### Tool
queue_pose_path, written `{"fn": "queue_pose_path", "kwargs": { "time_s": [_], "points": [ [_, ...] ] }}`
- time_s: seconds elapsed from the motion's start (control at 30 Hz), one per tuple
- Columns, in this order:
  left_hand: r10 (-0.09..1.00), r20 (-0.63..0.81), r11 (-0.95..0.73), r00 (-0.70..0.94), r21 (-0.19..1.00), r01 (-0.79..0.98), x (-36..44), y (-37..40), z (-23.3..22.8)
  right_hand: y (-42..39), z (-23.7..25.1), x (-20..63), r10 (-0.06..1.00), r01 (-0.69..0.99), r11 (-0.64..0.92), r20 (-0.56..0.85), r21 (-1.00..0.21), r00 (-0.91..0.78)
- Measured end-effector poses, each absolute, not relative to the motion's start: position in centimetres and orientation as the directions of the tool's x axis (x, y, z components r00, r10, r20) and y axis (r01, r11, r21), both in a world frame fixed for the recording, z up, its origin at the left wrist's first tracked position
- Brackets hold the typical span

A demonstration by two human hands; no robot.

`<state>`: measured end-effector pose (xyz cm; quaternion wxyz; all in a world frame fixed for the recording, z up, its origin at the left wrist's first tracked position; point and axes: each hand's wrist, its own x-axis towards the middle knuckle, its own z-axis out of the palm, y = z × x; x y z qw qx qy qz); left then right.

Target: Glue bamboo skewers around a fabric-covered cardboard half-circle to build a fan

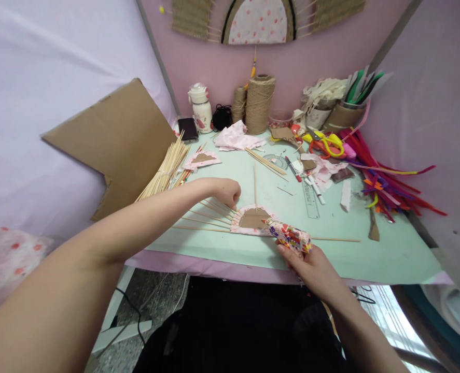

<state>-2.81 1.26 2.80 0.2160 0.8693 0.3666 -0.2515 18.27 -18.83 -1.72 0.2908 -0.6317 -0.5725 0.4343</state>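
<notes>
A half-round cardboard piece (249, 219) edged in pink spotted fabric lies near the front of the table. Thin bamboo sticks (210, 221) fan out from its left side, one stands out from its top, and another runs to the right. My left hand (226, 192) is closed at the upper left edge, its fingertips pinched on a bamboo stick there; the fingers partly hide the contact. In my right hand (305, 264) is a glue gun (290, 235) with a colourful flower pattern. Its nozzle points left, over the right part of the cardboard.
At left are a bundle of bamboo sticks (165, 168) and a large cardboard sheet (124, 140). Behind stand a white bottle (201, 111) and twine spools (260, 103). Scissors (331, 144), a clear ruler (311, 199) and bright pipe cleaners (389, 178) lie at right.
</notes>
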Motion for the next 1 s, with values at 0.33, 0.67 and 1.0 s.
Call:
{"fn": "queue_pose_path", "kwargs": {
  "time_s": [0.33, 0.67, 1.0],
  "points": [
    [0.540, -0.587, -0.620, 0.603, 0.208, 0.757, -3.1, 1.2, 2.9, -18.9, -1.8, 18.5, 0.973, 0.479, -0.186, -0.230, -0.858, -0.033],
    [0.720, -0.381, -0.570, 0.580, 0.153, 0.807, -4.8, 4.9, 10.3, -18.9, -1.5, 18.8, 0.982, 0.455, -0.152, -0.185, -0.878, -0.029],
    [0.731, -0.389, -0.549, 0.560, 0.152, 0.822, -5.8, 7.2, 10.9, -19.2, -1.3, 19.3, 0.988, 0.417, -0.140, -0.153, -0.898, 0.003]
  ]
}}
